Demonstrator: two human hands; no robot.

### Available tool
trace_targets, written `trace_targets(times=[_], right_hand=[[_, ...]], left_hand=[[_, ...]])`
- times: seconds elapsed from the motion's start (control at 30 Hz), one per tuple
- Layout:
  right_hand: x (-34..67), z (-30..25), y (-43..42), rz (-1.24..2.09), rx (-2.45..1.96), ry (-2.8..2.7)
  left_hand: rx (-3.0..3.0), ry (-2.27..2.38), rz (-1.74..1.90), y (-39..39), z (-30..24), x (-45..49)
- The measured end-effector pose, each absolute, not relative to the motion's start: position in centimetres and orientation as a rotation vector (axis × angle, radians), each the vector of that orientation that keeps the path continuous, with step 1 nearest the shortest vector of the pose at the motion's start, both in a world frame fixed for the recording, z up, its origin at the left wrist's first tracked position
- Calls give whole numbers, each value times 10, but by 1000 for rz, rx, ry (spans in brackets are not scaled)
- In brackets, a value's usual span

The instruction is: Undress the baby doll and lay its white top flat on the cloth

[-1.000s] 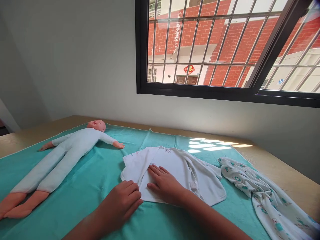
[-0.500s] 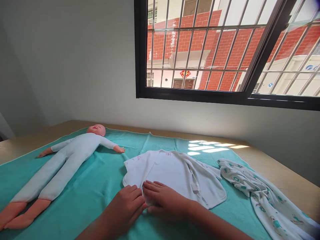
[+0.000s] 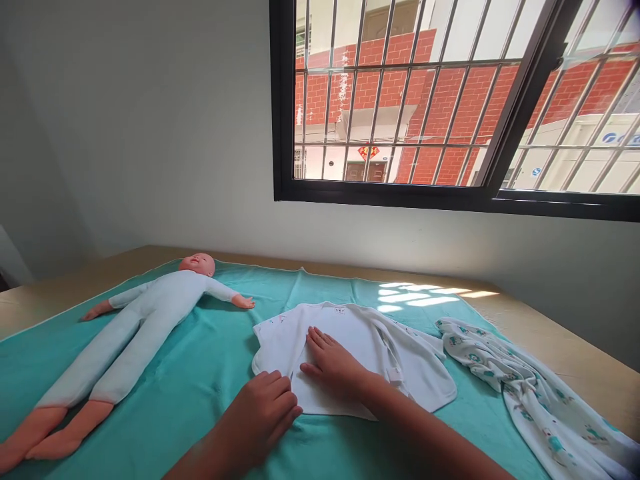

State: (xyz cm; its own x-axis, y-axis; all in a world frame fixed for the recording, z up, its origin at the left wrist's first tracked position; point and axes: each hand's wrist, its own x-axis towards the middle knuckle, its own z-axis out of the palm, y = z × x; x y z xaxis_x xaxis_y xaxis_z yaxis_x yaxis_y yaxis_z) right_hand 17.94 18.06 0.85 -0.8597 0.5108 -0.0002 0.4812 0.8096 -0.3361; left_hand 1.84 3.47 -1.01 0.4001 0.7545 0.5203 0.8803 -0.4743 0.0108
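Note:
A white baby shirt (image 3: 360, 347) lies spread out with its front flaps folded open, on a green cloth (image 3: 210, 360). My right hand (image 3: 333, 363) rests flat on the middle of the shirt, fingers stretched out and close together. At the shirt's lower left edge my left hand (image 3: 265, 410) is closed, its fingers curled on the hem; the fingertips are partly hidden. Left of the shirt a baby doll (image 3: 165, 293) in a white body suit lies on its back. To the right lies a bunched white garment with a green print (image 3: 540, 400).
The green cloth covers most of a wooden table (image 3: 565, 340). Behind it rises a grey wall (image 3: 150, 133) with a black-framed, barred window (image 3: 390, 193). Patches of sunlight fall near the table's back edge.
My right hand has moved up and forward from the shirt's lower edge to its middle. My left hand stays at the hem, and the view has shifted slightly.

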Motion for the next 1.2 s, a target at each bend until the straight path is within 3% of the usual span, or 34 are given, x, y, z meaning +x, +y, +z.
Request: trace_targets(times=[0.47, 0.6, 0.73, 0.87, 1.0, 1.2], right_hand=[[239, 31, 102, 1055, -275, -2863], [278, 20, 122, 1021, -818, -2636], [340, 8, 178, 594, -1380, -2090], [396, 10, 214, 270, -1837, -2067], [407, 9, 211, 308, -1851, -2130], [390, 4, 211, 656, -1551, -2053]], left_hand=[[-2402, -1375, -773, 34, -13, 17], [-2363, -1352, -769, 33, -13, 18], [-2365, -1309, -808, 30, -12, 21], [-2366, -1335, -909, 29, -7, 27], [-2385, -1480, -989, 46, -3, 45], [-2494, -1852, -850, 126, -2, 107]])
